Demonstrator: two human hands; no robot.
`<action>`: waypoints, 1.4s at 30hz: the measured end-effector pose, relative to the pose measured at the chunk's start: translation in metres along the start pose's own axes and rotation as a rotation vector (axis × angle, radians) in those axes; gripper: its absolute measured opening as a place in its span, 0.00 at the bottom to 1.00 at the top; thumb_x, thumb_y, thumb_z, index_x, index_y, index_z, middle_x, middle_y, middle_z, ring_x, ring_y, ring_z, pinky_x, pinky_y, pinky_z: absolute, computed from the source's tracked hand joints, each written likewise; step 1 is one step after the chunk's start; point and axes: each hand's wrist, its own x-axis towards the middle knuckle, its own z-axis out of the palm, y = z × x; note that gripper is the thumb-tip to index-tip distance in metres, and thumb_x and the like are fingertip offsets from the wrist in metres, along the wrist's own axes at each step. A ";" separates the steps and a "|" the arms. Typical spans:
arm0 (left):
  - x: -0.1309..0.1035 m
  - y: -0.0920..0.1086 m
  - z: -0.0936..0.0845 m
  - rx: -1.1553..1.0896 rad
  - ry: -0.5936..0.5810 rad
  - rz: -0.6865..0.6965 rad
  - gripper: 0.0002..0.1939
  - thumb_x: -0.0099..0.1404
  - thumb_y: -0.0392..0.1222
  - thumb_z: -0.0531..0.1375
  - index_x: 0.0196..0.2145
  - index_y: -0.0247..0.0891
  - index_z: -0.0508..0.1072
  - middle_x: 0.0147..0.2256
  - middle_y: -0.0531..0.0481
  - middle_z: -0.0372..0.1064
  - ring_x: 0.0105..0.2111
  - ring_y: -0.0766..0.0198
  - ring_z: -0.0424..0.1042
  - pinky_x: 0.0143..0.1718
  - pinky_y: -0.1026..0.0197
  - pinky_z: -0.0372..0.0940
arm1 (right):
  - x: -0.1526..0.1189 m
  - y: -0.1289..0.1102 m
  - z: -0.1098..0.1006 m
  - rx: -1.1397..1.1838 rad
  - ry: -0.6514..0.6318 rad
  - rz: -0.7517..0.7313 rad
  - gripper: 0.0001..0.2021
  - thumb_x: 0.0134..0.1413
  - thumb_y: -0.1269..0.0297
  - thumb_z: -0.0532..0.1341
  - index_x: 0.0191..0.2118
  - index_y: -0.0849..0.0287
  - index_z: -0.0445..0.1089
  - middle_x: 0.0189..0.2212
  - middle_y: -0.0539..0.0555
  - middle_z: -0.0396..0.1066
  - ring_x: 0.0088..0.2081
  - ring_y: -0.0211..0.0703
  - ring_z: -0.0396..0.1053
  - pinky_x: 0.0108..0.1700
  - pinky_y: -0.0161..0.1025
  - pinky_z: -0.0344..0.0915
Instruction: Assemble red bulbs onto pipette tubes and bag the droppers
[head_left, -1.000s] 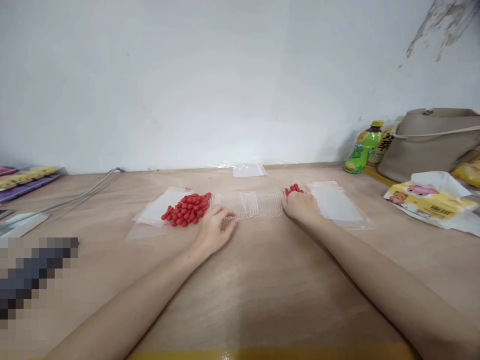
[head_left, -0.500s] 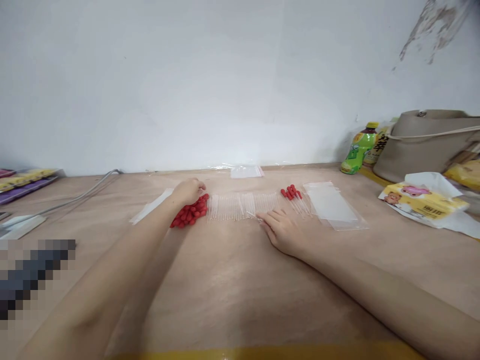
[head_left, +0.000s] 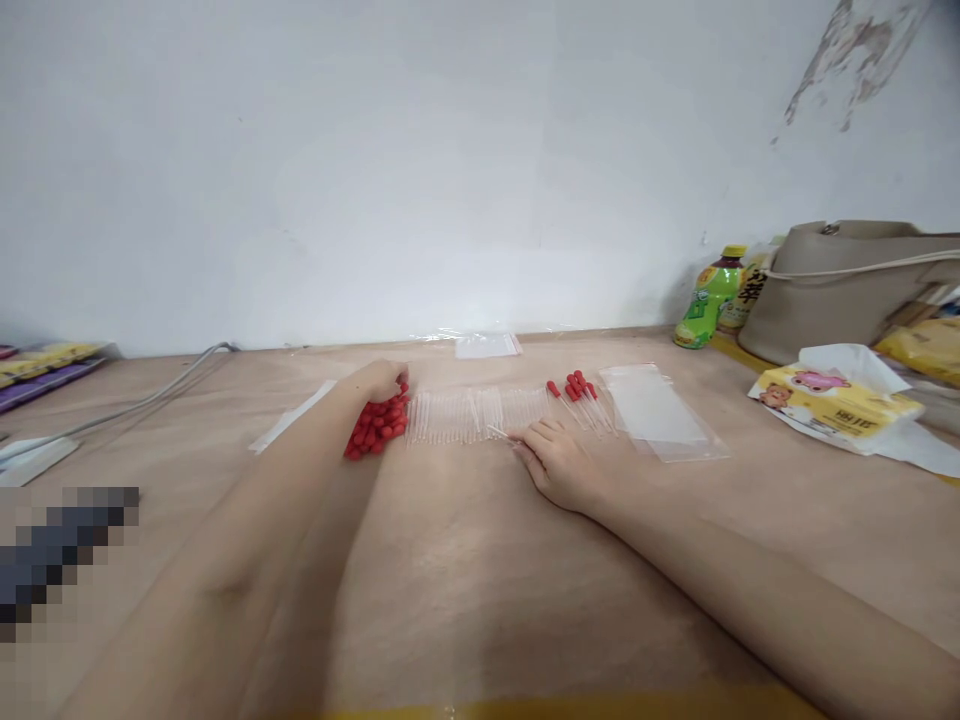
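Observation:
My left hand (head_left: 384,380) is at the far edge of a heap of red rubber bulbs (head_left: 375,430). Its fingertips are pinched on one red bulb (head_left: 404,388). A row of thin clear dropper tubes (head_left: 450,415) lies side by side to the right of the heap. My right hand (head_left: 556,462) rests at the near right end of this row, thumb and fingers closed on a thin clear tube (head_left: 496,431) that points left. Beyond it lie several droppers with red bulbs (head_left: 576,385) on their far ends.
Clear zip bags (head_left: 652,410) lie right of the droppers, and another bag (head_left: 487,346) lies by the wall. A white strip (head_left: 294,416) lies behind my left forearm. Farther right are a green bottle (head_left: 709,300), a beige bag (head_left: 832,290) and a tissue pack (head_left: 836,400). A grey cable (head_left: 165,385) runs at left.
My left fingers have come down slightly and now pinch a red bulb at the heap's far edge. My right hand keeps its hold on the tube. The view has shifted slightly.

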 end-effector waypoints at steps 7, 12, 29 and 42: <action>-0.014 0.019 -0.006 -0.021 0.016 0.105 0.10 0.55 0.37 0.53 0.36 0.37 0.66 0.36 0.49 0.68 0.35 0.63 0.67 0.38 0.62 0.61 | 0.000 0.001 0.002 0.041 0.013 0.007 0.12 0.57 0.68 0.48 0.40 0.61 0.67 0.35 0.56 0.69 0.38 0.42 0.64 0.42 0.39 0.57; -0.064 0.055 0.017 -0.388 0.128 0.258 0.13 0.59 0.39 0.51 0.42 0.37 0.65 0.38 0.48 0.67 0.37 0.64 0.67 0.40 0.61 0.61 | 0.003 -0.018 -0.029 -0.043 -0.072 0.075 0.10 0.57 0.67 0.50 0.37 0.59 0.68 0.33 0.55 0.70 0.35 0.42 0.66 0.37 0.38 0.59; -0.133 0.088 0.064 -0.792 -0.038 0.122 0.10 0.56 0.40 0.60 0.35 0.36 0.64 0.31 0.51 0.67 0.30 0.67 0.68 0.31 0.65 0.62 | -0.003 -0.005 0.007 0.170 0.024 -0.111 0.08 0.58 0.68 0.48 0.37 0.60 0.63 0.32 0.52 0.69 0.35 0.38 0.64 0.40 0.37 0.56; -0.134 0.087 0.065 -0.801 -0.132 0.090 0.12 0.57 0.42 0.59 0.38 0.34 0.71 0.36 0.46 0.72 0.36 0.61 0.71 0.39 0.60 0.65 | 0.000 -0.013 -0.007 0.134 -0.027 -0.116 0.10 0.57 0.68 0.48 0.36 0.59 0.66 0.29 0.53 0.70 0.31 0.38 0.65 0.37 0.37 0.56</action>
